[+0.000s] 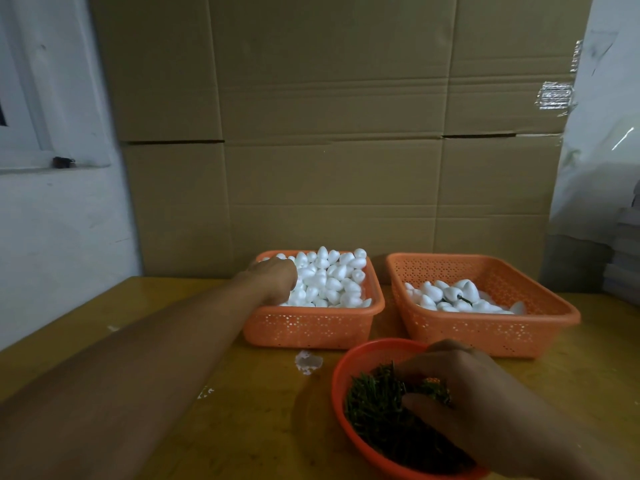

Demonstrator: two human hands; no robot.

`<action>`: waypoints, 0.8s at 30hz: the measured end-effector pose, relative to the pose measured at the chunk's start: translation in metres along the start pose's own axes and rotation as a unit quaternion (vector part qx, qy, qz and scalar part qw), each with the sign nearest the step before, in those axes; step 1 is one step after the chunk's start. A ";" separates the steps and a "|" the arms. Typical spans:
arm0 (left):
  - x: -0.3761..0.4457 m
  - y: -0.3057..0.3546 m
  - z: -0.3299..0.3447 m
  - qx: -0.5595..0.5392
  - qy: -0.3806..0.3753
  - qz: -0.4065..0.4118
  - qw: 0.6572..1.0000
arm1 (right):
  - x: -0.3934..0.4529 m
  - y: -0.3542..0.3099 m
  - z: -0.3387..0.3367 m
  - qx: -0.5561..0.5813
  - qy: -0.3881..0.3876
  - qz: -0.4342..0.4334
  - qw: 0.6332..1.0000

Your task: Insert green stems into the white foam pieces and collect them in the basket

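Note:
An orange basket (304, 327) at the middle is heaped with plain white foam pieces (332, 278). My left hand (273, 278) reaches into its left side, fingers down among the pieces; what they hold is hidden. A second orange basket (491, 332) to the right holds fewer foam pieces (450, 297), one with a green stem (464, 299) showing. In front, a round red bowl (341, 375) is full of green stems (377, 407). My right hand (457, 386) is in the bowl, fingers curled on the stems.
The baskets stand on a yellow wooden table (242, 410) with a few white foam crumbs (308, 362). A wall of cardboard boxes (329, 133) rises right behind the baskets. A white wall is at the left, plastic-wrapped stacks at the right.

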State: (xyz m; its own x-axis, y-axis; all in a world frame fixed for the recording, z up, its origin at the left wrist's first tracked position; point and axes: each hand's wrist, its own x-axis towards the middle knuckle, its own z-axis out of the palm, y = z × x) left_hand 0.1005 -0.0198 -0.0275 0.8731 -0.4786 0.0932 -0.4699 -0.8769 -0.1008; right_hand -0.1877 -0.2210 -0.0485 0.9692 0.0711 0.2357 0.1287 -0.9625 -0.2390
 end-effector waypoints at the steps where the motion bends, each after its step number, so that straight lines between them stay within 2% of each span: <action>1: -0.001 0.000 0.000 -0.004 0.002 0.002 1.000 | 0.000 0.001 0.000 0.001 -0.003 0.004 1.000; 4: -0.003 -0.001 0.000 -0.028 0.029 0.012 0.999 | 0.000 0.002 0.001 0.001 -0.004 0.006 1.000; 8: -0.006 -0.002 -0.003 -0.108 0.112 0.046 0.987 | 0.000 0.001 0.001 0.003 -0.003 0.001 1.000; 12: -0.024 0.004 -0.002 -0.222 0.199 0.069 0.952 | 0.000 0.002 0.002 0.007 -0.002 0.008 1.000; 16: -0.057 0.018 -0.005 -0.284 0.258 0.097 0.918 | 0.001 0.001 0.002 0.003 -0.002 0.004 1.000; 21: -0.108 0.043 -0.011 -0.383 0.301 0.140 0.862 | 0.000 0.000 0.000 0.003 -0.009 0.005 1.000; 24: -0.135 0.054 -0.010 -0.431 0.303 0.164 0.834 | 0.000 -0.003 -0.001 -0.001 -0.014 0.001 1.000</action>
State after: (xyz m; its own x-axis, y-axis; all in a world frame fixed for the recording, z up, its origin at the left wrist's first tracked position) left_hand -0.0447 -0.0031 -0.0354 0.5763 -0.4038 0.7105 -0.8172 -0.2761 0.5059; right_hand -0.1881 -0.2185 -0.0464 0.9748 0.0766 0.2094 0.1267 -0.9631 -0.2375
